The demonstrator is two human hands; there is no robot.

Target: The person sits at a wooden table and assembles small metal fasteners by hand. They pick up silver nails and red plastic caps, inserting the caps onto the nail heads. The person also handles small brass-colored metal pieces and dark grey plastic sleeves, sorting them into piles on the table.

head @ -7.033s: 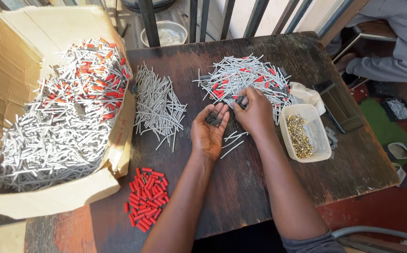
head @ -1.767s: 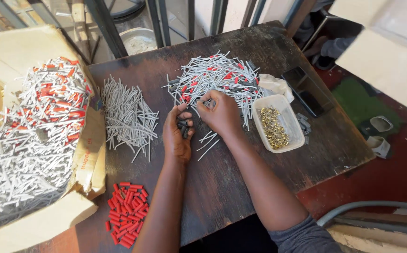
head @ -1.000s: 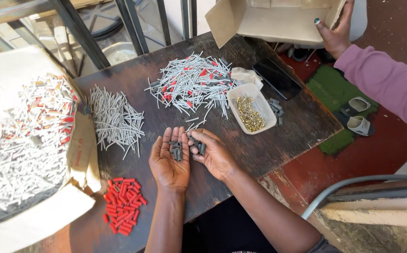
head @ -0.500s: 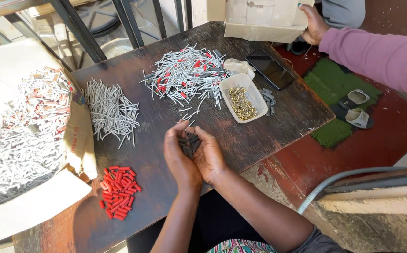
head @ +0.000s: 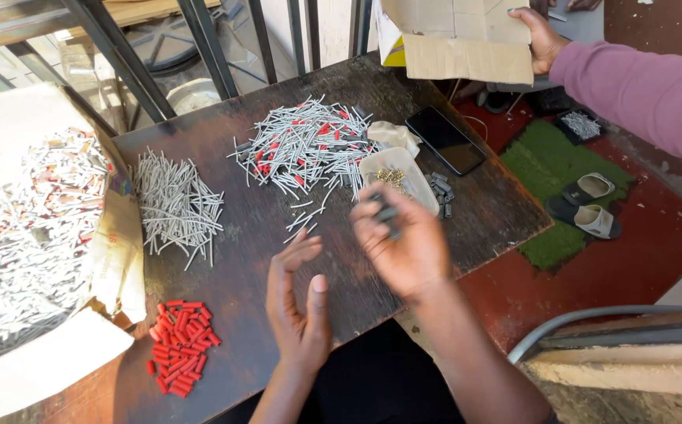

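Right hand (head: 404,247) at frame centre, blurred, fingers curled around a few small dark grey pieces (head: 386,213), just below the white tray (head: 423,188) with brass bits. Left hand (head: 300,302) lower centre, palm open and empty, fingers spread loosely, hovering over the dark wooden table (head: 482,208). Loose pile of similar dark pieces (head: 439,191) right of the tray, next to a black phone (head: 444,140). Mixed heap of grey pins and red caps (head: 306,145) upper centre; sorted grey pins (head: 175,206) left of centre; red caps (head: 180,357) lower left. Big cardboard box (head: 31,235) of unsorted parts far left. Another person's hand (head: 537,35) in a mauve sleeve, upper right, gripping a cardboard box (head: 459,39).

For a clean step, probably best: keep the right grip closed until low over the dark pile, release close to the surface to stop scatter, clear of tray and phone.
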